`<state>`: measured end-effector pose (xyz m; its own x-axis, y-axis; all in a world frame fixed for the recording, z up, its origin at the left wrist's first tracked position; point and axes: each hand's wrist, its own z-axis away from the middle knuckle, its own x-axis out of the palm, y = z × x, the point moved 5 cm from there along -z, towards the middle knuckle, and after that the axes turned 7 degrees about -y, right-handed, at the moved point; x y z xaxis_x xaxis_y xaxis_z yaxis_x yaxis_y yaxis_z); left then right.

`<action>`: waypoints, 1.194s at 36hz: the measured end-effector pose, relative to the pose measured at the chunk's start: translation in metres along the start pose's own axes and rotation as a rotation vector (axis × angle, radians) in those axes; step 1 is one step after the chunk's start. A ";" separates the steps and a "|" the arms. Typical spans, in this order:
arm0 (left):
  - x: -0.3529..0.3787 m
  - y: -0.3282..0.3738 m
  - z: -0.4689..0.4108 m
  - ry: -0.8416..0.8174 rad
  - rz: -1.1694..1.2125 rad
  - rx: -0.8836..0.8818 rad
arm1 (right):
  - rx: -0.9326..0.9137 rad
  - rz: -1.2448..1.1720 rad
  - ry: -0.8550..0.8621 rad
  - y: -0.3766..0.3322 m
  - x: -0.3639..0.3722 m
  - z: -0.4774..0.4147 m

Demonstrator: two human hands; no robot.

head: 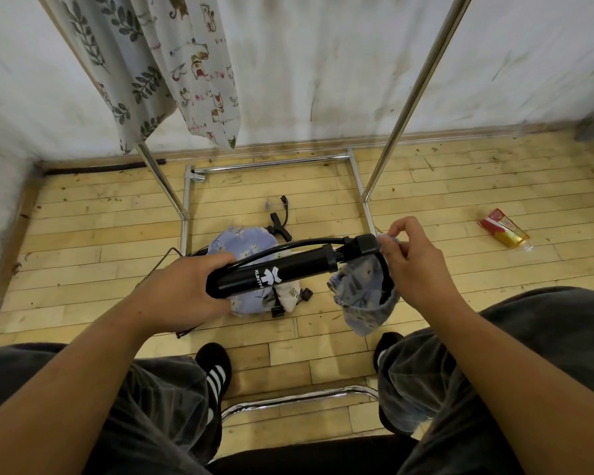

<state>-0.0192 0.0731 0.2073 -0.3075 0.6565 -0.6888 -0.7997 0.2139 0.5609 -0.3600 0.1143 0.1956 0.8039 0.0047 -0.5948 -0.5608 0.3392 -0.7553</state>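
Observation:
My left hand (182, 289) grips the base end of a black hand pump (282, 269), which lies almost level above the floor. Its black hose (288, 244) arches along the top. My right hand (415, 258) pinches the rim of a small blue flowered drawstring bag (360, 296) at the pump's handle end (366, 245). The bag hangs open below that end. A second blue flowered cloth bundle (240, 241) lies on the wooden floor under the pump, partly hidden by it.
A chrome clothes rack (275, 162) stands ahead, with patterned cloths (186, 63) hanging at upper left. Small black parts (282, 217) lie near the bundle. A red and gold packet (503, 228) lies on the floor at right. My knees and a chrome chair bar (299, 399) fill the bottom.

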 end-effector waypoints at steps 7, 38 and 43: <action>0.005 0.006 -0.001 -0.043 0.048 0.050 | 0.018 -0.202 -0.066 -0.009 0.004 0.003; 0.017 -0.022 -0.011 -0.140 -0.249 -0.127 | -0.097 -0.260 -0.202 -0.025 0.012 0.009; 0.021 -0.021 -0.013 -0.146 -0.237 -0.125 | -0.101 -0.249 -0.280 -0.029 0.019 0.013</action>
<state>-0.0156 0.0730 0.1748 -0.0343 0.6976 -0.7156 -0.9006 0.2889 0.3249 -0.3261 0.1171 0.2101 0.9330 0.1954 -0.3023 -0.3473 0.2676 -0.8988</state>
